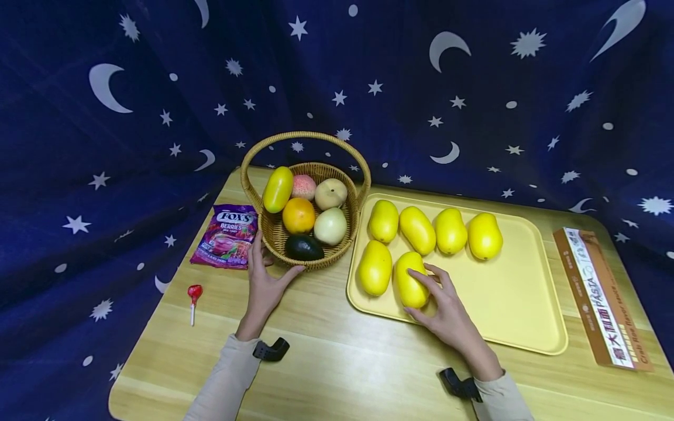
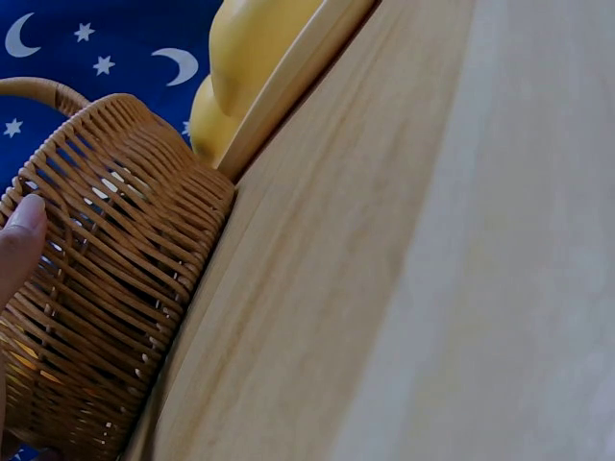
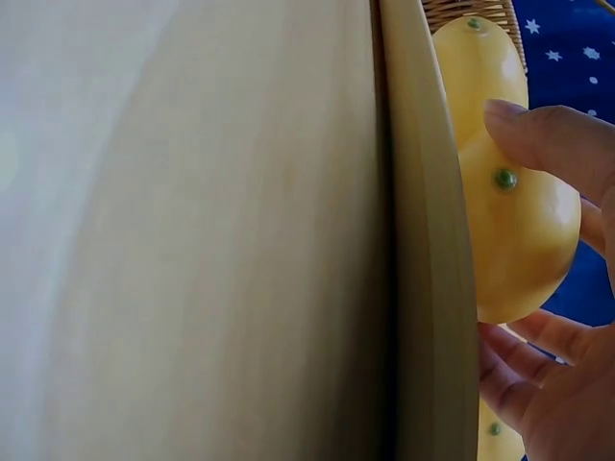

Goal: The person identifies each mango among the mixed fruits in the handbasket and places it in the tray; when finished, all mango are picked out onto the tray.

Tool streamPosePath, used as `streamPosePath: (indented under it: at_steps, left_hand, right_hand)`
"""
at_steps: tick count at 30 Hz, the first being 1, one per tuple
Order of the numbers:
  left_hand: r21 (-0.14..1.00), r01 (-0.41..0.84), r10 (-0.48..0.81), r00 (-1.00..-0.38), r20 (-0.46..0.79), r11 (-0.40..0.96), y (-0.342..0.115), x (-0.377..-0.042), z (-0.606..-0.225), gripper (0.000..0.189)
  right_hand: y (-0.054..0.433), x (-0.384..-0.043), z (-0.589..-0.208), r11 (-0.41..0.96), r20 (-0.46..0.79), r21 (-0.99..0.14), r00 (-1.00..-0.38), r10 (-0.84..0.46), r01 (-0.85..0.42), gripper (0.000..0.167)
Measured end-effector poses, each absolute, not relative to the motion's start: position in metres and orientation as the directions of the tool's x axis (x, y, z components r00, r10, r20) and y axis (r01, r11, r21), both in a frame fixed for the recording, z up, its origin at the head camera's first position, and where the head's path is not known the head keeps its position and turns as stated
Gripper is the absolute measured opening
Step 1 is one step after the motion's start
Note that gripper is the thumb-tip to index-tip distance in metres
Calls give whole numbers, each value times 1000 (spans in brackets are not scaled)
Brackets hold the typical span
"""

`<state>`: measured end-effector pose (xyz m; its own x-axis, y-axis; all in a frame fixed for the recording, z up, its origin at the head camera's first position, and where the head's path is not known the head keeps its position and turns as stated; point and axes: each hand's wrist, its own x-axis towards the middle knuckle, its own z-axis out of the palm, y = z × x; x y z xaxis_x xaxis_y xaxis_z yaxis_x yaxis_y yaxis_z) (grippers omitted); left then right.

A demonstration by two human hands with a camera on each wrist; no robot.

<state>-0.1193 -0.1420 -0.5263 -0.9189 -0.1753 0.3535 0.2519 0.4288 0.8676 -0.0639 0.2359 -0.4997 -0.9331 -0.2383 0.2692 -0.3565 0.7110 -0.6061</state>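
A wicker basket (image 1: 332, 264) with a tall handle holds several fruits, among them a dark avocado (image 1: 304, 248), an orange (image 1: 298, 216) and a yellow mango (image 1: 278, 189). My left hand (image 1: 265, 287) rests against the basket's near left side, thumb at the front; in the left wrist view only its thumb (image 2: 21, 245) shows clearly, on the woven wall. My right hand (image 1: 447, 310) holds a yellow mango (image 1: 411, 283) at the near edge of the yellow tray (image 1: 516, 304). In the right wrist view, its thumb lies over this mango (image 3: 524, 240) and other fingers are partly behind it.
Several other mangoes (image 1: 418, 230) lie on the tray's left and middle. Left of the basket is a purple candy bag (image 1: 225, 237), with a red lollipop (image 1: 194, 292) nearer. A pasta box (image 1: 602, 298) lies right of the tray. A dark star-patterned curtain (image 1: 337, 70) hangs behind.
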Motion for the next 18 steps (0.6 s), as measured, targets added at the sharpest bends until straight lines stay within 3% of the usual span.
streamPosePath:
  at_steps: [18]
  left_hand:
    - [865, 255, -182, -915, 361, 433, -142, -121, -530, 119]
  right_hand:
    - [233, -65, -498, 711, 251, -607, -934, -253, -355, 83]
